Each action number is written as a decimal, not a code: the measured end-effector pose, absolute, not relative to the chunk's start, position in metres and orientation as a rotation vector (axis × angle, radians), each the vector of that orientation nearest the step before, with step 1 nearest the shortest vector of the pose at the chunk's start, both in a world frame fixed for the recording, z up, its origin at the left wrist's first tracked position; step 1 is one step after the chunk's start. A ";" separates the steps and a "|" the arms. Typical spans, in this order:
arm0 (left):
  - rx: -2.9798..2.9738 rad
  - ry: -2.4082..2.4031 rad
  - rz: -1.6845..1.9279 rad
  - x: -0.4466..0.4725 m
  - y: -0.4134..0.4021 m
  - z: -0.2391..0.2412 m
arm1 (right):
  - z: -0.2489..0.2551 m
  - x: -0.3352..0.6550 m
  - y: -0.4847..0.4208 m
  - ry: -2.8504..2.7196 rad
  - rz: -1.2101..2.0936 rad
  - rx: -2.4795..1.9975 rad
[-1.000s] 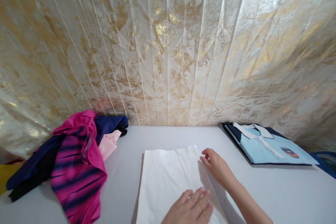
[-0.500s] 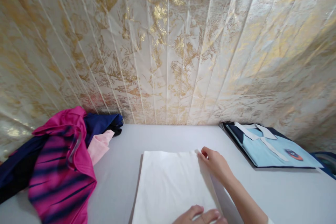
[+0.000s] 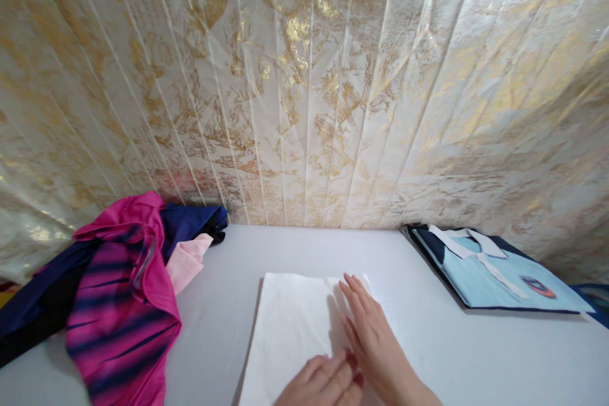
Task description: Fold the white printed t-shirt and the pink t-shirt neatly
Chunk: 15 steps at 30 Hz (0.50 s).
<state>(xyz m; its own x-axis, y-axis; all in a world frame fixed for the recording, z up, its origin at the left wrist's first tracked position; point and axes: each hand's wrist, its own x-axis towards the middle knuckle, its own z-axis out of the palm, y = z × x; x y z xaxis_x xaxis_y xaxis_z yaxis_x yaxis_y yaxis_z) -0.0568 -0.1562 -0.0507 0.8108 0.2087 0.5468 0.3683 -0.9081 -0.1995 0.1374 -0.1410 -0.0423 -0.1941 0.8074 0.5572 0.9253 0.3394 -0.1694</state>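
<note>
Cloth, white and folded, lies on the table, short of its far edge, as I hold my left hand and right hand loosely flat over the cloth's right side, contact unclear, a light-blue shirt toward that edge's right end.

1. White cloth: near end cut off below; right hand and left hand hide part of its right side.
2. Striped pink garment: lower end cut off by the bottom edge.
3. Badge on the light-blue shirt: design too small to tell.
</note>
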 end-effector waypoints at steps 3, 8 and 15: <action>-2.639 -0.691 -0.688 -0.098 -0.152 -0.051 | -0.060 0.122 -0.152 -2.103 -0.323 -1.609; -2.542 -0.773 -0.654 -0.122 -0.152 -0.057 | -0.061 0.117 -0.156 -2.123 -0.349 -1.795; -2.667 -0.897 -0.622 -0.117 -0.156 -0.046 | -0.048 0.114 -0.160 -2.190 -0.316 -1.830</action>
<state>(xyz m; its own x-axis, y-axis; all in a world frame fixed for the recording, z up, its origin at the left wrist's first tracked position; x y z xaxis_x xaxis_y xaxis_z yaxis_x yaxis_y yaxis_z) -0.1168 -0.1557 -0.0458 0.7179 0.5109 0.4728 0.6219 -0.7759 -0.1059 0.1143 -0.1604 -0.0482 -0.1661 0.9253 0.3411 0.9839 0.1784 -0.0050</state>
